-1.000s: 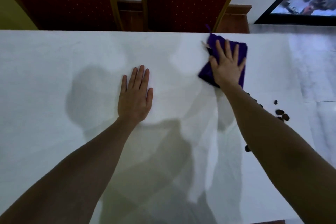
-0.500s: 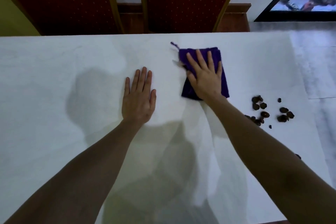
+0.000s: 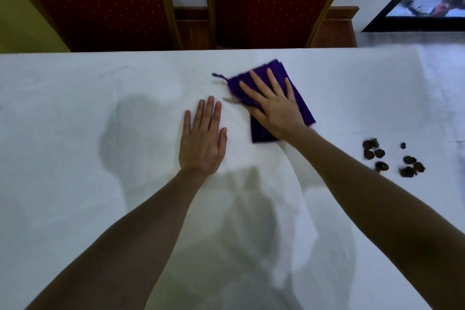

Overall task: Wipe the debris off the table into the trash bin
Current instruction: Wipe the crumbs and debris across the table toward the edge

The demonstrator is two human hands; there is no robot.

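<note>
Currently both hands lie flat on the bench [image 3: 75, 113], which carries a white covering. Left hand [image 3: 203, 141]: palm down, fingers straight and close together, pointing to 12 o'clock, holding nothing, resting directly on the covering near the middle of the view. Right hand [image 3: 273, 106]: palm down, fingers straight and spread wide, pressing on a folded purple cloth [image 3: 299, 98]; no curl or pinch visible. Cloth sits at about 1 o'clock from the left hand, just beside it, tilted so its long side runs from 11 toward 5 o'clock. A thin purple loop or thread sticks out of its far-left corner toward 9 o'clock. Edges of the cloth are slightly blurred.

Debris [image 3: 392, 158]: a loose cluster of small dark brown lumps on the covering at roughly 4 o'clock from the cloth, apart from it and apart from the right forearm. One small piece lies on its own at the far side of the cluster.

Beyond the far bench edge, at 12 o'clock: two red chair backs [image 3: 271, 0] with gold-coloured frames, side by side. At 2 o'clock, a dark-framed picture [image 3: 392, 17]. Shadows of the head and arms fall across the covering.
</note>
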